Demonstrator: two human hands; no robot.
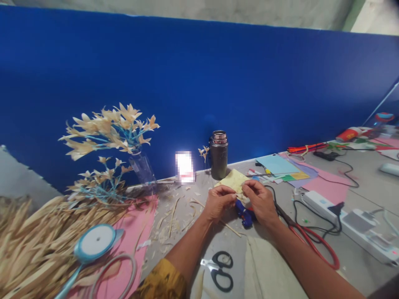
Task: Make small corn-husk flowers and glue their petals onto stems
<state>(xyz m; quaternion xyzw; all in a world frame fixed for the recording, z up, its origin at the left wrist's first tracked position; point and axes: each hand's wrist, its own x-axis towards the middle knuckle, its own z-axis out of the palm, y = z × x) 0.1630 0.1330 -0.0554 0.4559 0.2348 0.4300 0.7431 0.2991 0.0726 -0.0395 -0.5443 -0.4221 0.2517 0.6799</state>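
My left hand (pixel 220 202) is closed in a pinch above the table, its thumb and forefinger pressed together. Facing it, my right hand (pixel 259 200) pinches too. Whatever the fingertips hold is too small and pale to make out against the yellow paper (pixel 234 179) behind. Below and between the hands lies a blue glue gun (pixel 245 214), partly covered by my right hand. Black-handled scissors (pixel 222 270) rest nearer to me, beside a folded pale cloth or husk sheet (pixel 271 270).
Dried husks (pixel 40 245) are heaped at left on pink paper, near husk flowers in a clear vase (pixel 141 168). A dark open flask (pixel 219 155) stands against the blue wall, beside a blurred bright panel (pixel 185 167). A power strip (pixel 352 226), cables and red-handled pliers-like tool (pixel 318 247) lie at right.
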